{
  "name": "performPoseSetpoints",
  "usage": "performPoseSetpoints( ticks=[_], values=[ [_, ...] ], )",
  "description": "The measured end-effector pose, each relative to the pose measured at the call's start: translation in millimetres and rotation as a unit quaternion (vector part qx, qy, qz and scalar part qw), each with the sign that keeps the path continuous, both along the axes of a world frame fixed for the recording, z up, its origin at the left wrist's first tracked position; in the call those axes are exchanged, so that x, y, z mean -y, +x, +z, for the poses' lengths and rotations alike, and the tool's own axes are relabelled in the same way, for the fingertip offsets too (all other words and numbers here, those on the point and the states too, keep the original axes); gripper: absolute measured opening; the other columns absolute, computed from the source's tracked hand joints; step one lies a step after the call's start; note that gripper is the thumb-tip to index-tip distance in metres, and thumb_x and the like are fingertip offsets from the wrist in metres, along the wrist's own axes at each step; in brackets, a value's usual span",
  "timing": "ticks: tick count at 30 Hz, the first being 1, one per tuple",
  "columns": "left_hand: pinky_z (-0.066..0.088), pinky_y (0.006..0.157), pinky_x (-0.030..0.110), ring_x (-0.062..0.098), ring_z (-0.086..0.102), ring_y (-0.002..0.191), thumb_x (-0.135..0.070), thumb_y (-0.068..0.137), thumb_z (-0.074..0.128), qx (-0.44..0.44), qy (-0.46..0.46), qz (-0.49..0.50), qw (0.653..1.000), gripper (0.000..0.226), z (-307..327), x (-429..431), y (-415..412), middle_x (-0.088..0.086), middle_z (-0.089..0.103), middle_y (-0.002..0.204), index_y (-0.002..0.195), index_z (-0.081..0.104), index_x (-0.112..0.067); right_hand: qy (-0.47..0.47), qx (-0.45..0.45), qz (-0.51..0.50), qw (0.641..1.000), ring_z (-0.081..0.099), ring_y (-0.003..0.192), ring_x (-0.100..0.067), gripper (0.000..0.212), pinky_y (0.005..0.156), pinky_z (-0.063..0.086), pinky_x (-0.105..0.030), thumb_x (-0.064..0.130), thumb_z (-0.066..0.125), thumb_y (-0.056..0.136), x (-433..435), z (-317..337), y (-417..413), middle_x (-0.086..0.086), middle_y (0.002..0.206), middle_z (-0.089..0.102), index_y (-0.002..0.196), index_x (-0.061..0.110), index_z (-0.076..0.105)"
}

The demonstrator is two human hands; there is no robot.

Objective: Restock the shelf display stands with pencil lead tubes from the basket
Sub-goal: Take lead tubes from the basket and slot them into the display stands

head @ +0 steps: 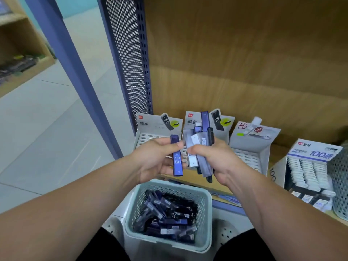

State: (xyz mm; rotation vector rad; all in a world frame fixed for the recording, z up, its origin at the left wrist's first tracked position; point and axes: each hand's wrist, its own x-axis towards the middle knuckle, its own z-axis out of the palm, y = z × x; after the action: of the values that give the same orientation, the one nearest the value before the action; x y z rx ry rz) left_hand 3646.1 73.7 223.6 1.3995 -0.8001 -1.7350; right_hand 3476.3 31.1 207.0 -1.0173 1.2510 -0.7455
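Nearest the camera, between the person's knees, sits the pale green basket point(205, 213), its slotted walls holding a loose heap of dark blue and black pencil lead tubes point(169, 217) lying every which way. Just above the basket's far rim both bare forearms reach forward and the hands meet close together. The left hand point(154, 159), above the basket's left side, pinches a single blue tube point(177, 163) marked HB 0.7 between thumb and curled fingers, and the tube stands nearly upright. The right hand point(221, 161), above the basket's right side, has its fingers wrapped round a bundle of tubes point(200, 146), blue, black and grey-white, which stick out above and below the fist. Beyond the basket, on the wooden shelf, three grey display stands stand in a row: the left stand point(148, 127), the middle stand point(224, 123), partly hidden by the bundle, and the right stand point(252, 146), each with slotted white trays. Further right of the basket stands a box point(308, 166) printed with 100 and filled with white-capped tubes. Behind the basket to the left rises a blue perforated panel point(126, 53), and farthest back is the brown shelf wall point(244, 53).
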Motion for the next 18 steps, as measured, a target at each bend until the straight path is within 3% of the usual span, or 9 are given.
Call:
performPoseSetpoints(
  ticks=[4,8,10,12,14,16,18],
  values=[
    [0.054,0.051,0.026,0.02,0.064,0.061,-0.025,0.093,0.067,0.046,0.007,0.002,0.999,0.03,-17.8,21.7,22.5,0.017,0.073,0.094,0.115,0.068,-0.004,0.025,-0.02,-0.035,0.999,0.076,0.091,-0.034,0.072,0.085,0.059,-0.059,0.025,0.09,0.042,26.5,-15.3,10.6,-0.01,0.097,0.079,0.11,0.014,0.069],
    [0.047,0.042,0.023,0.018,0.055,0.047,-0.015,0.091,0.069,0.098,0.011,0.058,0.993,0.035,-32.4,34.7,46.3,0.027,0.07,0.089,0.118,0.059,0.004,0.062,-0.033,-0.043,0.997,0.075,0.092,-0.037,0.075,0.084,0.059,-0.062,0.028,0.089,0.036,39.4,-25.3,16.7,-0.013,0.095,0.079,0.107,0.012,0.071],
    [0.053,0.046,0.027,0.021,0.062,0.052,-0.008,0.088,0.072,0.097,0.017,0.095,0.991,0.033,-39.9,38.6,55.2,0.027,0.071,0.09,0.114,0.055,0.003,0.068,-0.046,-0.041,0.996,0.075,0.092,-0.037,0.067,0.083,0.059,-0.063,0.027,0.09,0.043,42.8,-30.7,19.6,-0.012,0.094,0.079,0.106,0.014,0.072],
    [0.06,0.057,0.032,0.026,0.069,0.061,0.0,0.085,0.073,0.087,0.021,0.138,0.986,0.023,-48.8,42.8,64.8,0.027,0.071,0.092,0.096,0.053,-0.005,0.074,-0.049,-0.042,0.995,0.075,0.091,-0.037,0.048,0.084,0.058,-0.064,0.018,0.089,0.061,46.9,-35.9,21.1,-0.013,0.093,0.079,0.106,0.014,0.072],
    [0.062,0.067,0.033,0.03,0.074,0.073,0.007,0.086,0.07,0.083,0.028,0.179,0.98,0.031,-54.6,45.0,72.8,0.027,0.07,0.093,0.079,0.046,-0.012,0.074,-0.046,-0.043,0.995,0.074,0.092,-0.038,0.036,0.087,0.058,-0.063,0.011,0.086,0.071,49.8,-38.2,20.5,-0.014,0.093,0.079,0.104,0.013,0.072],
    [0.062,0.068,0.029,0.03,0.075,0.079,0.011,0.087,0.065,0.047,0.043,0.209,0.976,0.026,-56.0,47.0,76.2,0.025,0.07,0.092,0.082,0.049,-0.01,0.075,-0.036,-0.041,0.996,0.075,0.088,-0.036,0.03,0.087,0.059,-0.059,0.007,0.083,0.075,51.7,-39.6,22.0,-0.013,0.091,0.079,0.103,0.012,0.073],
    [0.062,0.068,0.029,0.028,0.075,0.082,0.011,0.089,0.062,-0.015,0.066,0.213,0.975,0.024,-54.3,46.2,72.1,0.02,0.073,0.091,0.101,0.056,-0.009,0.078,-0.017,-0.031,0.996,0.075,0.081,-0.031,0.028,0.083,0.061,-0.053,0.004,0.08,0.078,49.3,-38.2,26.8,-0.012,0.089,0.079,0.105,0.008,0.072]
  ],
)
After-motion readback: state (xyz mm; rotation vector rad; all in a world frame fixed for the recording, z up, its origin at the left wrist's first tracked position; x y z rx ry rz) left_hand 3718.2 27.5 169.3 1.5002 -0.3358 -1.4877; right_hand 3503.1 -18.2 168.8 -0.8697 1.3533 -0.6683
